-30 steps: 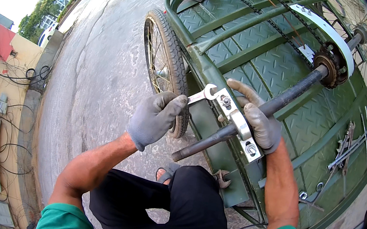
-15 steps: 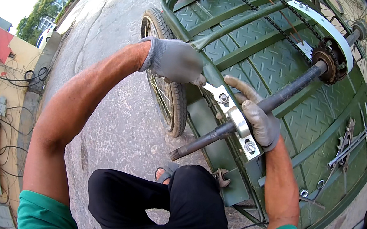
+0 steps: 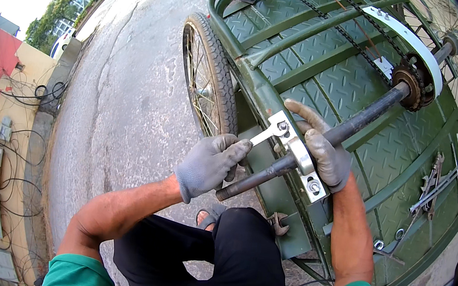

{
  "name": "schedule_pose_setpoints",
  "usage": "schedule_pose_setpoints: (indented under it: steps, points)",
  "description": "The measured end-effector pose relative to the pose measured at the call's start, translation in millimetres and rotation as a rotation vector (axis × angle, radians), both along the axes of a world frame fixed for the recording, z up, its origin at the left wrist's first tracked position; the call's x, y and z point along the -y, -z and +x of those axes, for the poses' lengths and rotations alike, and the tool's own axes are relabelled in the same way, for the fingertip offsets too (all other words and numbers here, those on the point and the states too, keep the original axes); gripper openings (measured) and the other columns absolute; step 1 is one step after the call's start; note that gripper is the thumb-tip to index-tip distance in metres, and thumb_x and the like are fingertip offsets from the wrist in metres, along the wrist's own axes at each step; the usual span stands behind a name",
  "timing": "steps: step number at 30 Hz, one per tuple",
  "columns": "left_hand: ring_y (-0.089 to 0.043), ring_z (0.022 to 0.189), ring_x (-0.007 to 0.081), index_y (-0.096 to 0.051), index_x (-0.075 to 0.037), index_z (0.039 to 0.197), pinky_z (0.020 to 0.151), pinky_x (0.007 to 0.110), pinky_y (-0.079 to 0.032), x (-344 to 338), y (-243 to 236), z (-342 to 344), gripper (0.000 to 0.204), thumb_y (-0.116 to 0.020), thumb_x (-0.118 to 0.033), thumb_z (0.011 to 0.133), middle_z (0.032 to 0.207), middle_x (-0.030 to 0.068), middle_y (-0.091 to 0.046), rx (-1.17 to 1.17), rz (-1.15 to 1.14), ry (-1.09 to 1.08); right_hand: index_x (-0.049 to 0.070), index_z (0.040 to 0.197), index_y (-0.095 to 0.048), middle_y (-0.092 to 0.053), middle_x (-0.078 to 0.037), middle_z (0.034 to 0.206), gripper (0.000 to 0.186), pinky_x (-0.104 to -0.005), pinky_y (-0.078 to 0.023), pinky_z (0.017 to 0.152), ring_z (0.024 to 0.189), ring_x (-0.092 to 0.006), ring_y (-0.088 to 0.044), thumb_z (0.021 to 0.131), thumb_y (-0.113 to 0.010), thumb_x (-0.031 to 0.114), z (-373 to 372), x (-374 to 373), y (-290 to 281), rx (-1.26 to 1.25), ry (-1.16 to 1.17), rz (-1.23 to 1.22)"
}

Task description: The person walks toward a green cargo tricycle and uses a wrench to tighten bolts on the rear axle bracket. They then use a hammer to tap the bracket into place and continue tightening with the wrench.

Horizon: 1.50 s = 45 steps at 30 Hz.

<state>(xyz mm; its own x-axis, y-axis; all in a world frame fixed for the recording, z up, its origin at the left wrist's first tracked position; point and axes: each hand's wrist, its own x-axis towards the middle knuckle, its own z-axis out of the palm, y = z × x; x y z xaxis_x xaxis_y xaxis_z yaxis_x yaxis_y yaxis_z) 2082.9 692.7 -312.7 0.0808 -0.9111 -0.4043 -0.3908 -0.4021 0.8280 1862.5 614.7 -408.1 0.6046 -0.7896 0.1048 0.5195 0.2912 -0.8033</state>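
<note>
My gloved left hand (image 3: 209,164) closes its grip on a wrench (image 3: 262,134) at the bearing bracket (image 3: 297,155); my right hand (image 3: 324,150) wraps the axle (image 3: 335,137) just beside that bracket.

A single head-worn fisheye view looks steeply down from above, close over the person's own forearms, which enter from the near lower edge. It faces the overturned green cart (image 3: 361,120) on the right and the paved road (image 3: 123,105) running far left. Straight edges bend toward the dark round rim.
</note>
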Motion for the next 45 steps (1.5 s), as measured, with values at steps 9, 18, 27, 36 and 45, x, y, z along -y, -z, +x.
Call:
schedule_pose_setpoints:
  steps: [9, 18, 27, 36, 45]
  points:
    - [-0.049, 0.059, 0.0109, -0.068, -0.001, 0.086, 0.055, 0.035, -0.043, 69, -29, 36, 0.041, -0.065, -0.039, 0.101, 0.061, 0.0036, -0.047, 0.611, -0.254, 0.537, -0.001, 0.157, -0.032, -0.064, -0.001, 0.088, 0.069, -0.0223, -0.047, 0.074, 0.08, -0.0066, -0.06, 0.098, -0.056, 0.025, -2, 0, 1, -0.005, -0.017, -0.001]
    - [-0.065, 0.069, 0.0171, -0.075, -0.004, 0.095, 0.067, 0.036, -0.055, 162, -62, 7, 0.033, -0.076, -0.036, 0.092, 0.074, 0.0087, -0.069, 0.909, -0.229, 1.164, 0.0, 0.157, -0.031, -0.065, -0.004, 0.09, 0.072, -0.0243, -0.047, 0.075, 0.082, -0.0075, -0.059, 0.097, -0.057, 0.03, -6, -2, 3, -0.018, -0.009, -0.026]
    - [-0.063, 0.067, 0.0187, -0.076, -0.004, 0.093, 0.064, 0.037, -0.05, 168, -79, 10, 0.045, -0.074, -0.048, 0.092, 0.071, 0.0083, -0.066, 0.816, -0.076, 1.069, 0.001, 0.157, -0.032, -0.066, -0.008, 0.106, 0.082, -0.0299, -0.055, 0.081, 0.091, -0.0151, -0.067, 0.092, -0.065, 0.038, -2, -5, -10, -0.01, -0.007, 0.031]
    - [-0.07, 0.083, 0.0252, -0.076, -0.004, 0.108, 0.078, 0.039, -0.054, 122, -43, 39, 0.047, -0.071, -0.048, 0.094, 0.092, 0.0165, -0.075, 0.697, -0.118, 0.854, 0.001, 0.157, -0.03, -0.062, -0.014, 0.122, 0.086, -0.0336, -0.061, 0.081, 0.097, -0.0202, -0.07, 0.092, -0.067, 0.043, 5, -6, -4, 0.041, -0.01, 0.012]
    - [-0.063, 0.074, 0.017, -0.075, -0.001, 0.101, 0.072, 0.036, -0.052, 95, -31, 33, 0.049, -0.065, -0.05, 0.099, 0.078, 0.0127, -0.068, 0.619, -0.13, 0.58, 0.001, 0.156, -0.032, -0.064, -0.015, 0.123, 0.081, -0.0331, -0.061, 0.08, 0.095, -0.0205, -0.07, 0.094, -0.066, 0.041, 3, -6, -4, 0.055, -0.025, 0.007]
